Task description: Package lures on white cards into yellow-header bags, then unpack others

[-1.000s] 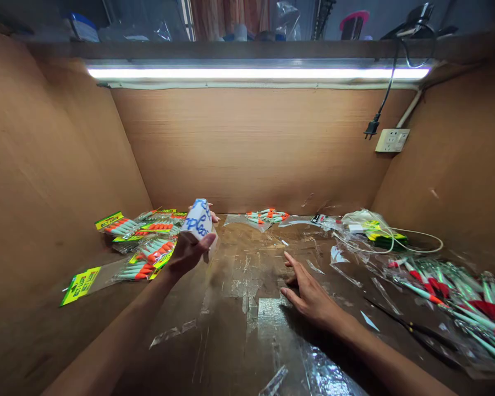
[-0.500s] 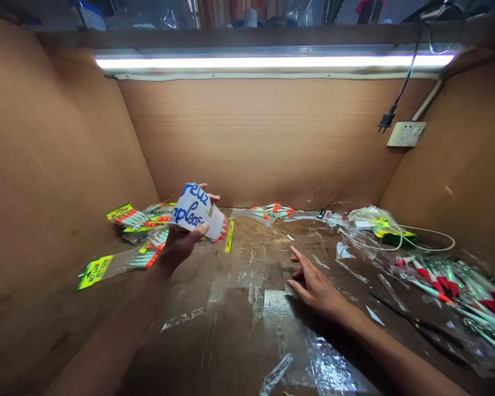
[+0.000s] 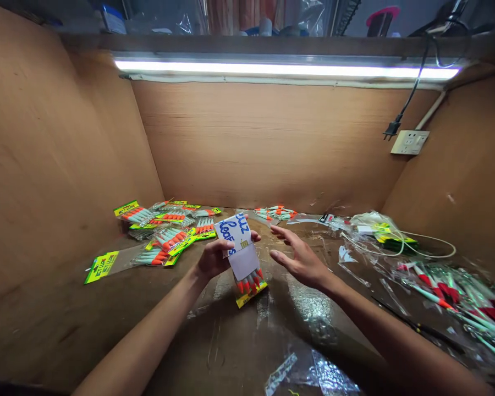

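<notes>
My left hand (image 3: 215, 258) is closed around a packet of fishing lures (image 3: 249, 282) and a folded white paper (image 3: 244, 263) with blue handwriting-style letters. The lures' orange tips and a yellow card edge stick out below the paper; the paper hides the rest. To the right, my right hand (image 3: 300, 258) is held up with fingers apart, near the packet but not touching it. Packed lures (image 3: 169, 237) with yellow-green header cards lie in a pile left of my left hand. One longer packet (image 3: 101, 268) sits at the pile's front left.
Loose orange-and-white lures (image 3: 275, 212) lie by the back panel. A clear bag with cord (image 3: 373, 225), scissors (image 3: 427, 329) and a heap of lures (image 3: 462, 291) lie on the right. Plastic scraps (image 3: 281, 373) are on the table. A plug (image 3: 391, 128) hangs above.
My left hand has brought the packet and paper from the left pile toward the middle, nearer to me. My right hand remains open, slightly raised. The view has shifted a little.
</notes>
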Demonstrator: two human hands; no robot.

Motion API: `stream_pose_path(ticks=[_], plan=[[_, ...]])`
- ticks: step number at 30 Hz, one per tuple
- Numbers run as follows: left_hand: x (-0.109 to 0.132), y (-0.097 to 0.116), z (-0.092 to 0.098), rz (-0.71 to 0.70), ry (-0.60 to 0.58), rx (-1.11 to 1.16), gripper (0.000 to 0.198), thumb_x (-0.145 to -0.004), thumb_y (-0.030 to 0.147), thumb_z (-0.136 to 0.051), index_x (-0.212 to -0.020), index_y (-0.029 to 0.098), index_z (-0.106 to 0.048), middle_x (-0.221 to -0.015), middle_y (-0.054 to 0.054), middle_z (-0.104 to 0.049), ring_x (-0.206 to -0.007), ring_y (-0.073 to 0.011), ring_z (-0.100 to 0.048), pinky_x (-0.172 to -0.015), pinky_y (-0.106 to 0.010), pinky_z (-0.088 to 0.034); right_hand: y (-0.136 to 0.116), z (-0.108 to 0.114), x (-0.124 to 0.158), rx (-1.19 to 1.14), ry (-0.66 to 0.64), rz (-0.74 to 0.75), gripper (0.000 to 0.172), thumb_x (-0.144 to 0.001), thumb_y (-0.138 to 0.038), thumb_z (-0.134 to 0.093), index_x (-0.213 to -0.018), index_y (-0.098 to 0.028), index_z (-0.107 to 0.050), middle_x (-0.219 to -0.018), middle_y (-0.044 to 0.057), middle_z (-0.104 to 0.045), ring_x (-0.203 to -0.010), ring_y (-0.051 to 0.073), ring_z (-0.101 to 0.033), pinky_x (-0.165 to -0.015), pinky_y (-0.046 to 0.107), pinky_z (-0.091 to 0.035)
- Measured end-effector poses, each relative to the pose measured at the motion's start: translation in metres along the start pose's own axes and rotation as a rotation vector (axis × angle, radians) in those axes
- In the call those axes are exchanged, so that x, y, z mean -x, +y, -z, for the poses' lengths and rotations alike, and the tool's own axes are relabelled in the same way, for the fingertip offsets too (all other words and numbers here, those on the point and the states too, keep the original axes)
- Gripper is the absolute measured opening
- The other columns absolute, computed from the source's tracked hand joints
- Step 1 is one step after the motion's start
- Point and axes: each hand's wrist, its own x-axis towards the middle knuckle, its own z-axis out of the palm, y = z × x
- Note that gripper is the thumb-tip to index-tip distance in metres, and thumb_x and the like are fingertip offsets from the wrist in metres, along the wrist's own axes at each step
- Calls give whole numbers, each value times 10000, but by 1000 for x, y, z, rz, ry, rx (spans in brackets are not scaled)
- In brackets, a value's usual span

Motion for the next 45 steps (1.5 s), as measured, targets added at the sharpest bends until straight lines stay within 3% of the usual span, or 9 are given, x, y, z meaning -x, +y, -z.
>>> stream_pose_path(ticks=[4,9,15,19,25,29,32,39,45], plan=[[1,-16,11,55,17,118,539,-756,267,-610,-1282,146,-611,-1147,-130,-729,-1155,-375,-633,-1019,-532,-438,-21,-23,-61,-115,-86,64,762,-837,-447,-716,-1491,-242,-384,-1477,131,-484,-1326,281,-483,-1102,501,-398],[11,-24,15,55,-65,308,678,-855,564,-605,-1350,105,-537,-1286,-191,-651,-1299,-369,-524,-1128,-522,-311,-21,-46,-109,-487,-315,-147,741,-696,-412,-833,-1340,-182,-548,-1042,78,-715,-840,207,-693,-759,362,-579],[10,-25,14,67,-47,458,948,-850,764,-449,-1436,20,-408,-1420,-288,-502,-1332,-387,-477,-1112,-514,-316,-18,-41,-114,-681,-3,-34,626,-711,-381,-825,-1259,-186,-594,-1091,68,-714,-949,187,-675,-895,342,-541],[7,-28,15,75,-28,537,945,-857,762,-430,-1546,153,-208,-1431,-263,-493,-1259,-367,-555,-1054,-520,-357,0,-6,-107,-468,252,-7,629,-802,-440,-737,-1342,-191,-531,-1143,102,-693,-985,230,-663,-906,407,-535],[7,-27,10,54,36,556,995,-855,744,-462,-1563,289,69,-1474,-238,-446,-1206,-371,-597,-1004,-546,-382,5,9,-80,342,249,112,482,-825,-378,-703,-1269,-202,-637,-1306,155,-602,-1244,334,-516,-1077,527,-376],[6,-24,-1,38,18,598,911,-882,740,-412,-1563,221,-102,-1391,-214,-538,-1146,-329,-632,-990,-485,-416,-14,-42,-67,160,-214,170,337,-888,-360,-641,-1200,-236,-673,-1159,98,-691,-1079,255,-631,-953,413,-495],[8,-23,-7,33,-2,598,867,-881,758,-380,-1517,179,-268,-1334,-202,-583,-1121,-320,-638,-930,-436,-462,-13,-65,-72,-85,-394,39,268,-861,-365,-658,-1052,-186,-714,-929,60,-732,-814,196,-683,-736,317,-550],[8,-38,3,224,130,208,644,-809,554,-706,-1314,204,-515,-1128,-130,-663,-902,-253,-693,-766,-373,-532,21,-26,-81,-116,-75,-116,247,-831,-390,-658,-858,-151,-713,-760,32,-697,-658,156,-607,-616,264,-473],[-1,-58,1,122,395,-261,348,-700,399,-837,-825,147,-633,-763,-2,-620,-628,-103,-565,-558,-193,-437,40,-8,-68,-24,48,-71,208,-869,-344,-610,-973,-179,-682,-805,30,-684,-727,176,-614,-669,284,-476]])
